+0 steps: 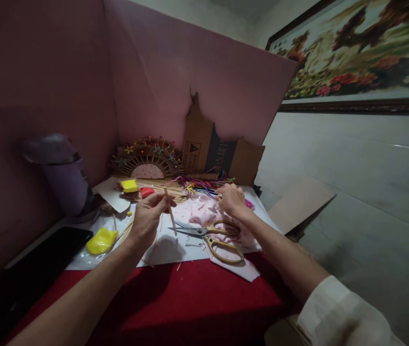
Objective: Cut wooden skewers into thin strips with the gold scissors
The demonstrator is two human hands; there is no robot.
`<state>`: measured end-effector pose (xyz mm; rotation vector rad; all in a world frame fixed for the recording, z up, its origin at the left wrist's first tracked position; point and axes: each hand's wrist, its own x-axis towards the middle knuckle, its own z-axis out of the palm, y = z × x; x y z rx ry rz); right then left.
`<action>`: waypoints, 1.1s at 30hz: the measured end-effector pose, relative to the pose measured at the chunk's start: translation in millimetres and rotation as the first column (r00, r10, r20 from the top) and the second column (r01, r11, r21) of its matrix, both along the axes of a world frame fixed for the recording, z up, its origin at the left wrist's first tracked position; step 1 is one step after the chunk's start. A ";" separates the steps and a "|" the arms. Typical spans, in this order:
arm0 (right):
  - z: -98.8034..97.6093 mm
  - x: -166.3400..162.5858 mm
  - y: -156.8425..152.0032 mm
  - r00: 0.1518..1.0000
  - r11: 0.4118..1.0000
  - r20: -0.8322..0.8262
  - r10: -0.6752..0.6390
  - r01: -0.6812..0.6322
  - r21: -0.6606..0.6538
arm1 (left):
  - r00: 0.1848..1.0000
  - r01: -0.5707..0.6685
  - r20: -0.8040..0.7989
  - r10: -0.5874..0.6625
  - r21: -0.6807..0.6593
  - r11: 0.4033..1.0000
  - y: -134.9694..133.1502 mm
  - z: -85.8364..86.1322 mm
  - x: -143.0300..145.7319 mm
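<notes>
My left hand is closed in a pinch on a thin wooden stick, held upright and slightly tilted above the white sheet. My right hand reaches farther back, its fingers curled at a tangle of colourful threads; what they grip is hidden. Between my hands, gold-handled scissors lie shut on pink fabric.
A decorated fan-shaped craft and torn cardboard lean against the pink backdrop. A purple bottle, yellow clay pieces, a yellow block and a dark phone sit left. A red cloth covers the near table.
</notes>
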<state>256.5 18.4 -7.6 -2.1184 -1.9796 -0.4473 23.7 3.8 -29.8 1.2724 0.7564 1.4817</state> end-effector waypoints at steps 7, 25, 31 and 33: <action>-6.3 -30.3 -12.7 0.966 0.937 -0.120 0.228 -0.184 0.297 | 0.962 -0.014 -0.270 0.044 0.111 0.994 -2.6 -3.6 2.9; -47.2 -19.7 -18.9 0.941 0.843 -0.116 0.318 -0.225 0.489 | 0.675 -0.271 -0.667 0.316 0.174 0.947 16.9 10.1 -31.7; -48.4 -18.7 -20.2 0.941 0.848 -0.143 0.307 -0.202 0.490 | 0.031 -0.331 -0.982 0.184 0.164 0.929 28.4 10.1 -51.8; -48.4 -19.9 -20.1 0.942 0.856 -0.147 0.301 -0.199 0.477 | -0.037 -0.334 -0.989 0.141 0.145 0.931 27.1 9.6 -51.0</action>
